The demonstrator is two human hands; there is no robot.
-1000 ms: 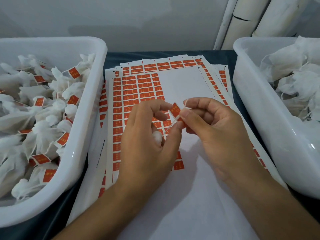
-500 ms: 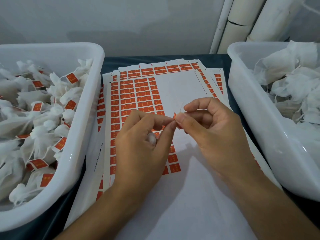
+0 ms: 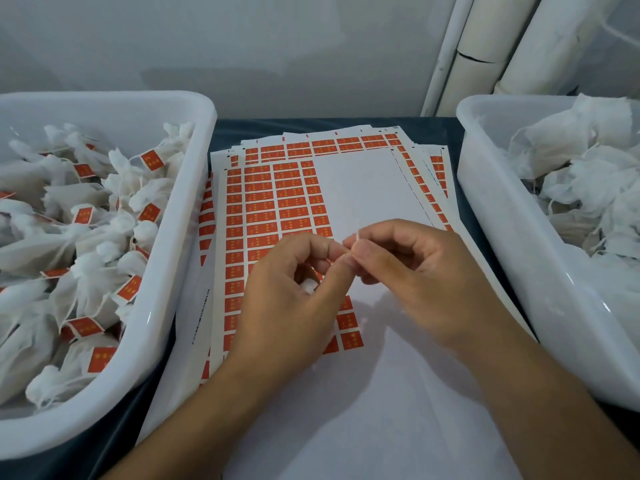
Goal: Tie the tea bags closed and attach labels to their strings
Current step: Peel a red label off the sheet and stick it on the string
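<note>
My left hand [image 3: 294, 306] and my right hand [image 3: 415, 275] meet fingertip to fingertip above the sheets of orange labels [image 3: 273, 209]. Between the pinching thumbs and forefingers a thin white string [image 3: 357, 230] sticks up; the orange label folded on it is hidden by the fingers. A white tea bag [image 3: 308, 285] shows as a small patch inside my left palm, held by the curled fingers.
A white tub [image 3: 173, 271] at the left holds several tied tea bags with orange labels. A second white tub [image 3: 495, 237] at the right holds unlabelled white bags. White pipes stand at the back right. The label sheets lie on a dark table.
The orange label seen between my fingertips one second ago is now pressed shut and hidden between them. Both hands stay in the same place above the sheets.
</note>
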